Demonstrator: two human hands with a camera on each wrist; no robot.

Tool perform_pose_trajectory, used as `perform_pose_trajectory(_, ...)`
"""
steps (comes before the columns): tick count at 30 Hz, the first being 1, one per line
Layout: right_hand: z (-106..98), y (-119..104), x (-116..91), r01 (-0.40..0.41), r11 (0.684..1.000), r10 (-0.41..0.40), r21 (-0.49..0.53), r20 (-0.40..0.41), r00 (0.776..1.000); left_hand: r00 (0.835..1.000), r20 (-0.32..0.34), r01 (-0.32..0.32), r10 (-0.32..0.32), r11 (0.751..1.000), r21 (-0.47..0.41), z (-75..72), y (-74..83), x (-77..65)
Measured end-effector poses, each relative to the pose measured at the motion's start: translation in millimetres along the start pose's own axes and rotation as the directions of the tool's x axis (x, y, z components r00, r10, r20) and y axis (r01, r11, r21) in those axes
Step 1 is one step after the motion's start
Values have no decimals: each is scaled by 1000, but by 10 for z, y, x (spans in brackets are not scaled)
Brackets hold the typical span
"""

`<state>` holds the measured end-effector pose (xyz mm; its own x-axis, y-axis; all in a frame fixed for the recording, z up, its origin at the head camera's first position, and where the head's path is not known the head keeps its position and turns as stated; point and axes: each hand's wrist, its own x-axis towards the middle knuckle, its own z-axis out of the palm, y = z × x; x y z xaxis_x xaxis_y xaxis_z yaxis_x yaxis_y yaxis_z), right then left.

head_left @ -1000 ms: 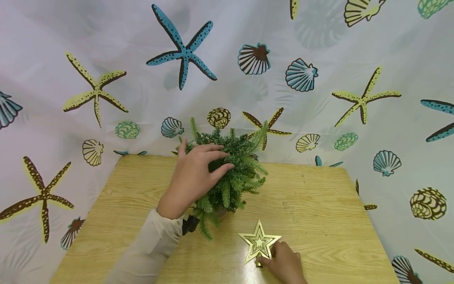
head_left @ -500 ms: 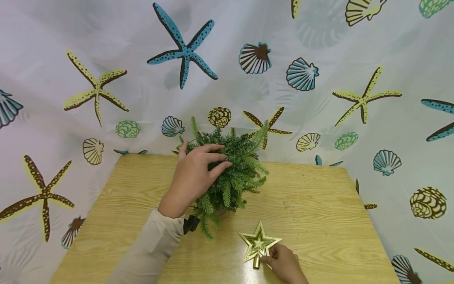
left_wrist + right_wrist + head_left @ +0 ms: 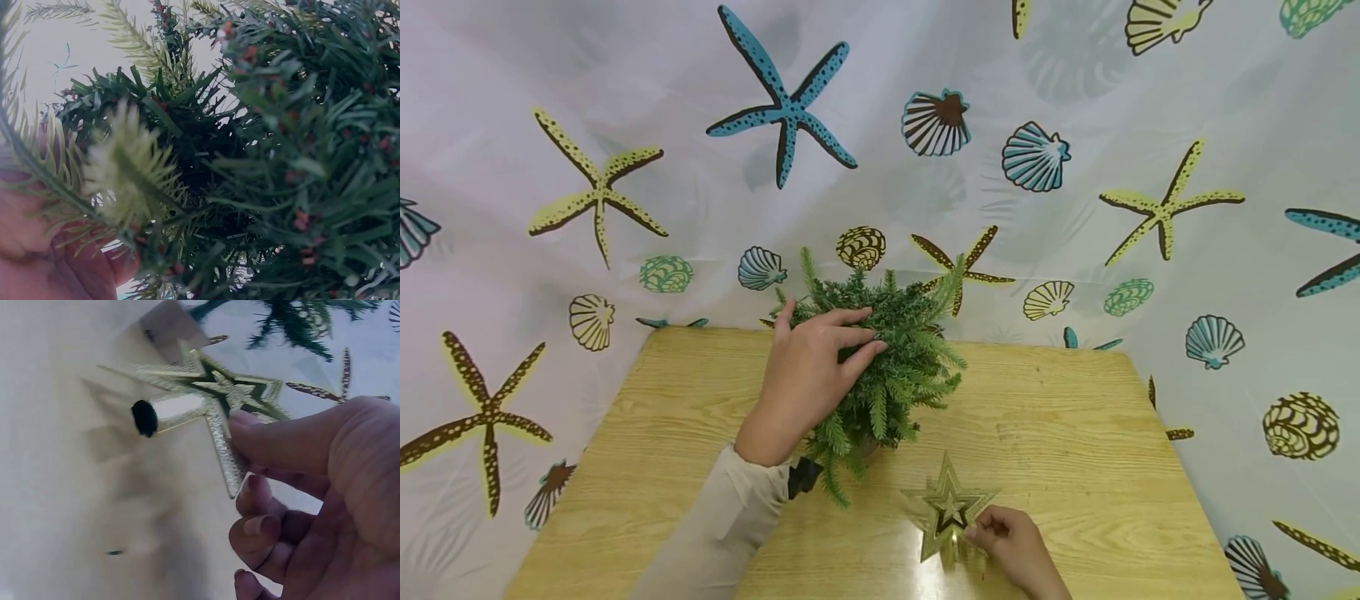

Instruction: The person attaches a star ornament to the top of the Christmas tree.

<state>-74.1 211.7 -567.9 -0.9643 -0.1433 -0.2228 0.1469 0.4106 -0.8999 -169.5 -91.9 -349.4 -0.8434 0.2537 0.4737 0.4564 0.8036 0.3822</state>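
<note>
A small artificial Christmas tree (image 3: 898,367) with green branches stands near the middle of the table. My left hand (image 3: 808,371) reaches over its left side, fingers nearly straight among the upper branches, thumb close to the fingertips. In the left wrist view, sprigs (image 3: 131,169) partly cover the left hand (image 3: 56,250). My right hand (image 3: 1011,542) pinches a gold star tree topper (image 3: 951,507) by one point, between thumb and index finger. In the right wrist view, the star topper (image 3: 234,394) is off the tabletop, its hollow tube (image 3: 178,407) pointing left with a dark opening.
The wooden table (image 3: 1060,433) meets a pale curtain (image 3: 880,200) printed with starfish and shells at the back and sides. A brownish base (image 3: 172,331) shows below the branches in the right wrist view. A black strap (image 3: 805,477) sits at the left wrist.
The right hand has turned and tilted the star topper, so its tube no longer shows clearly in the head view. The left thumb has drawn slightly nearer its fingers.
</note>
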Motion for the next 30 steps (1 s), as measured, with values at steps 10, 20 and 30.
perform_pose_trajectory(10, -532, -543, 32, 69, 997, -58, 29, -299, 953, 1000, -15, -10, 10, 1000, -2, 7, 1, -6)
perform_pose_trajectory(20, -840, -1062, -50, 224, 972, -229, -66, -457, 859, 1000, -7, -1, 1, 1000, 7, 9, -8, -10)
perform_pose_trajectory(30, -949, -1422, -32, 380, 917, -390, -123, -484, 783, 1000, -2, 3, -3, 1000, 8, -9, 2, -11)
